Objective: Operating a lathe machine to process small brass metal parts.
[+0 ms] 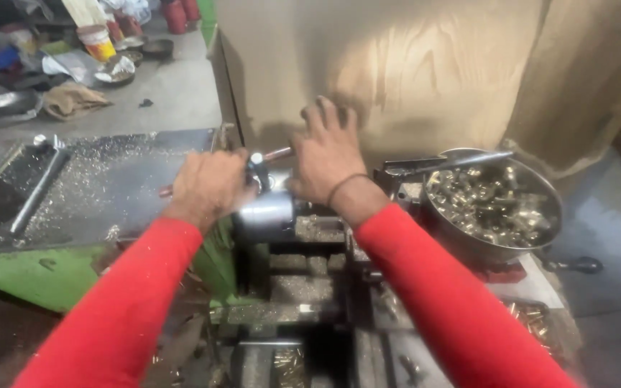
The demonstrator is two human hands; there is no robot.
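Both my arms, in red sleeves, reach forward over a small metal lathe [292,287]. My left hand [208,185] is closed around a lever handle beside the shiny round chuck [266,214]. My right hand [327,154] rests on the machine just right of the chuck, fingers spread, with a dark band on the wrist. What lies under its palm is hidden. A thin rod [277,153] sticks out between the two hands.
A metal bowl [468,244] full of small brass parts sits at the right, with a black crank handle [576,265] beside it. A green tray [44,269] strewn with metal chips lies at the left. A plywood board [411,65] stands behind. Buckets and pans clutter the far floor.
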